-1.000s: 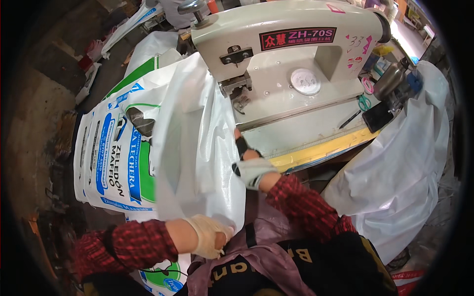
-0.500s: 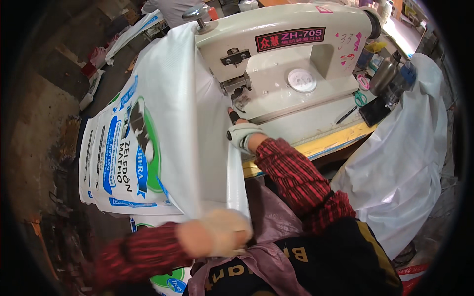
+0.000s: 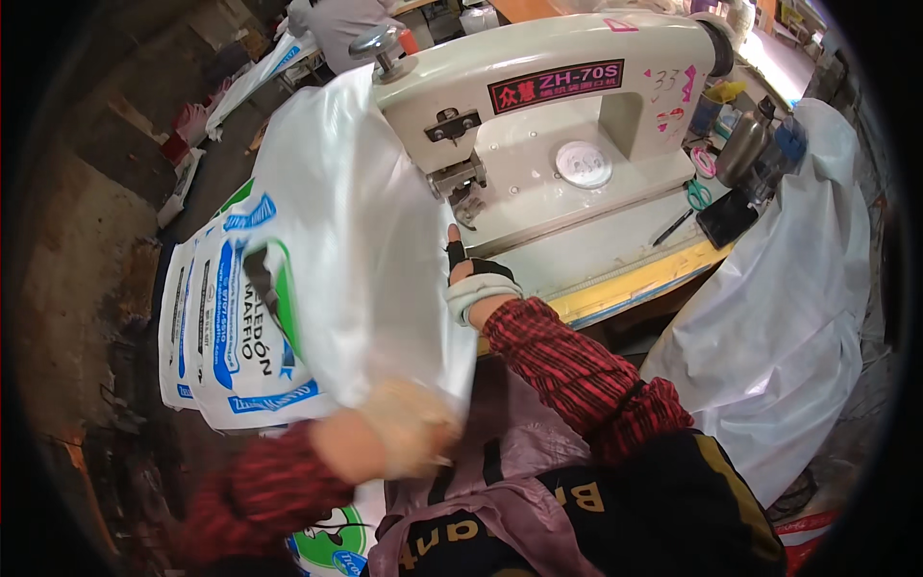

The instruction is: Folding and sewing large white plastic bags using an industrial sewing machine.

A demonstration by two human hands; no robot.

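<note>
Item: large white woven plastic sack (image 3: 356, 250), held up between both hands, its upper edge reaching the head of the cream-coloured industrial bag-sewing machine (image 3: 567, 115).

Left hand (image 3: 404, 438): blurred, gloved in a pale colour, red plaid sleeve; its grip is closed on the sack's lower corner.

Right hand (image 3: 471, 279): dark fingerless glove with white cuff, fingers up against the sack's right edge just below the machine's needle area; how far this grip is closed on the fabric cannot be told, as the sack hides the fingers.

Labels and signs: one red rectangular plate with pale lettering on the machine arm, above and right of the right hand; pink marks on the machine body right of that plate.

Left of both hands: a stack of printed white sacks with blue and green panels (image 3: 226, 327), lying flat and overlapped; at least three edges show. One more printed sack with a green round emblem (image 3: 332, 539) lies below the left hand.

Right of the right hand, on the yellow-edged worktop (image 3: 635, 284): one metal flask (image 3: 740, 149), one dark flat rectangular object (image 3: 728, 216), one pair of green-handled scissors (image 3: 699, 195), one pen (image 3: 671, 228).

Far right: one white sheet of woven sacking (image 3: 779, 327) draped over the worktop's edge.
</note>
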